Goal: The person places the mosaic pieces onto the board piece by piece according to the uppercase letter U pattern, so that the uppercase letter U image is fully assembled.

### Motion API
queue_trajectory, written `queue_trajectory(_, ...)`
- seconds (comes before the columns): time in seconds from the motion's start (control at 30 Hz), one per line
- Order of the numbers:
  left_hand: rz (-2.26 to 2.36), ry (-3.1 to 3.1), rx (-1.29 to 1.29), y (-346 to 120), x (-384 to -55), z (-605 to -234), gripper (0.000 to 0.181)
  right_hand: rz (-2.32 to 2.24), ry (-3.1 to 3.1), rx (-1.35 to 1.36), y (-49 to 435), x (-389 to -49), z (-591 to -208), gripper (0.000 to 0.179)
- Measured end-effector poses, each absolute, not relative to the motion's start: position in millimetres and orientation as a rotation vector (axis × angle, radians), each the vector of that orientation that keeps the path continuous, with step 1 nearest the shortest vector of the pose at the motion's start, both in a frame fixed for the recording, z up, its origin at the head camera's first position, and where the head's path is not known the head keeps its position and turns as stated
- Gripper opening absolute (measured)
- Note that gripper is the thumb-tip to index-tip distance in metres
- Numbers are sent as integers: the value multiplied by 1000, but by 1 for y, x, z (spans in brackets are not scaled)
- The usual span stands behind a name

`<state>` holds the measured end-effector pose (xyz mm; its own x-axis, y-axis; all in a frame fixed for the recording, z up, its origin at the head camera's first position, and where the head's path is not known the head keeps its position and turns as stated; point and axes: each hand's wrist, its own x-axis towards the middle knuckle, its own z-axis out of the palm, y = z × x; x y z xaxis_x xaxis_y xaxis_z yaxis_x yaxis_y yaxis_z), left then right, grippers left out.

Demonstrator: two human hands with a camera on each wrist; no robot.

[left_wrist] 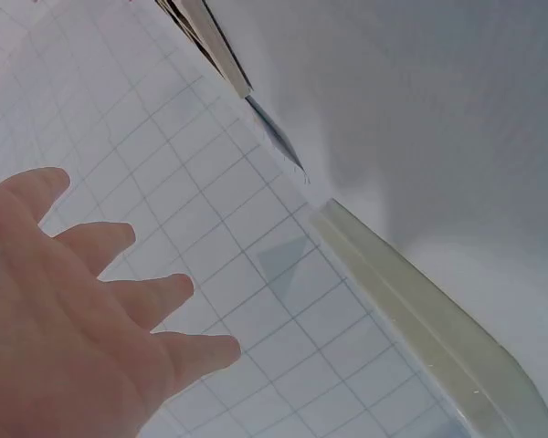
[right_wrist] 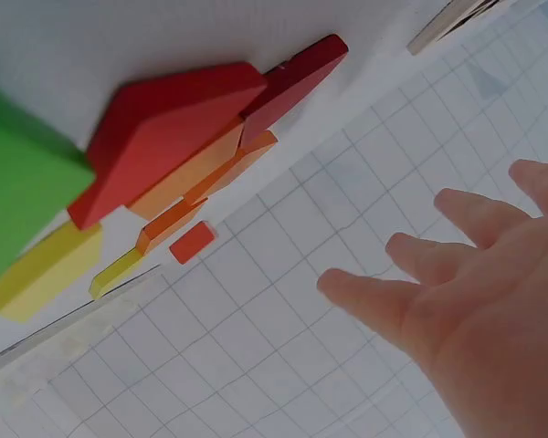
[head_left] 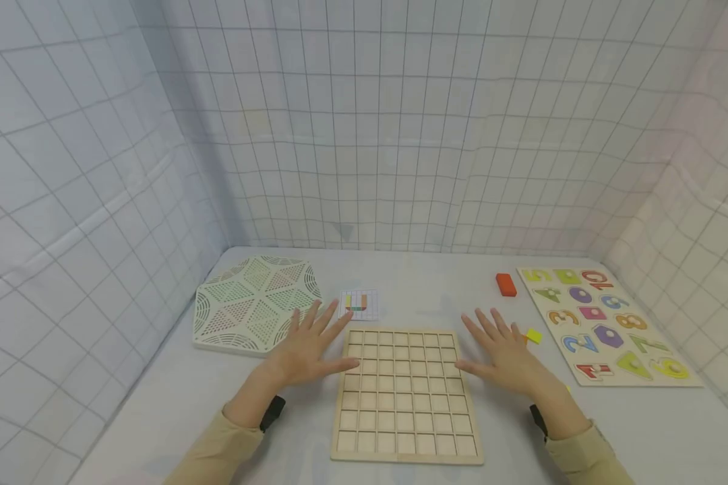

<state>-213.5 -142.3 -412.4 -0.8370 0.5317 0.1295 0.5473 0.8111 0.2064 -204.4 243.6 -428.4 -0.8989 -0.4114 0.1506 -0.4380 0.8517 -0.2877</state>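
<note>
My left hand (head_left: 306, 351) hovers near the left edge of a pale wooden grid board (head_left: 403, 401), fingers spread and holding nothing. On the other side, my right hand (head_left: 503, 353) is spread the same way, its thumb close to the board's right edge. The board's square cells hold no pieces. Several coloured blocks lie by the right hand and are mostly hidden by it from the head view. The right wrist view shows them: a green block (right_wrist: 27, 182), a red block (right_wrist: 178, 132), a dark red block (right_wrist: 297, 87) and some orange and yellow ones.
Behind the grid board lies a small printed card (head_left: 364, 305) with a coloured pattern. A white hexagonal lattice board (head_left: 257, 300) sits at the left. A red-orange block (head_left: 506, 285) and a number-and-shape puzzle board (head_left: 637, 384) are at the right. Gridded cloth walls (head_left: 364, 135) enclose the table.
</note>
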Motion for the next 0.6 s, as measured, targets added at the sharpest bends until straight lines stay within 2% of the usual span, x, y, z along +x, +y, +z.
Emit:
queue_trajectory(0.13,-531,-2924,-909,-141,-216,-409,83,630,-2949,700,244,-206,-424,86)
queue_trajectory(0.37,-1200,-2809,-938,-141,-218,-400,68,1023,-2914,695,252,-203,-408,73)
queue_trajectory(0.6,-1722,-2727,-796,-147,-208,-394,57,1141,-2810,713,265,-205,-401,57)
